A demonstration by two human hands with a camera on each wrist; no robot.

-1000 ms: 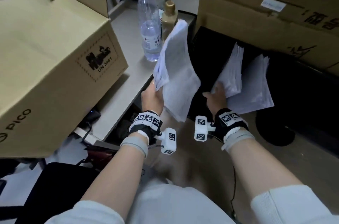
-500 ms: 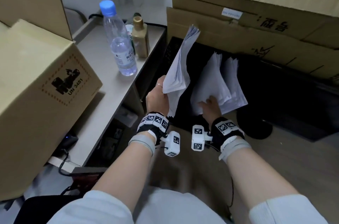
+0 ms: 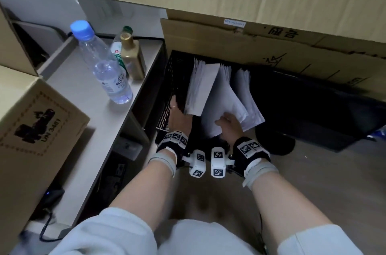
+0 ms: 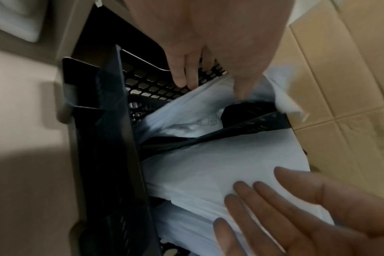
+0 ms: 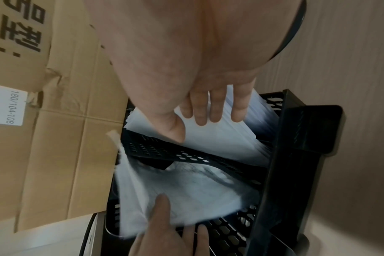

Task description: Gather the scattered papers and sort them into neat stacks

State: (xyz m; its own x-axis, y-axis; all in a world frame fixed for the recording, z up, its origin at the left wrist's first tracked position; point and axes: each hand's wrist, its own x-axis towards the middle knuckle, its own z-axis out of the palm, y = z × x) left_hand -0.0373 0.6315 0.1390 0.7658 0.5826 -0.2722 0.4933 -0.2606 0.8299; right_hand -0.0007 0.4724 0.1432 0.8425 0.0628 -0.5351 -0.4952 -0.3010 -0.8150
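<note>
A black mesh file rack (image 3: 167,91) stands on the floor under the desk, holding white papers in upright compartments. My left hand (image 3: 177,112) pinches a paper bundle (image 3: 200,87) by its lower edge in the leftmost compartment; in the left wrist view the thumb and fingers (image 4: 186,76) lie on opposite sides of the bundle (image 4: 200,107). My right hand (image 3: 227,123) rests with straight fingers (image 5: 208,110) flat on the middle stack (image 3: 225,96). A third stack (image 3: 248,100) leans to the right of it. A mesh divider (image 5: 186,155) separates the two held stacks.
A beige desk (image 3: 87,79) at left carries a clear water bottle (image 3: 102,64), a gold-capped bottle (image 3: 133,58) and a cardboard box (image 3: 35,121). Large cardboard boxes (image 3: 250,45) stand behind the rack. A black round object (image 3: 273,142) lies on the wooden floor at right.
My left hand has lowered its paper bundle from above the desk edge down into the rack's leftmost compartment. My right hand stayed on the middle stack, pushing it upright.
</note>
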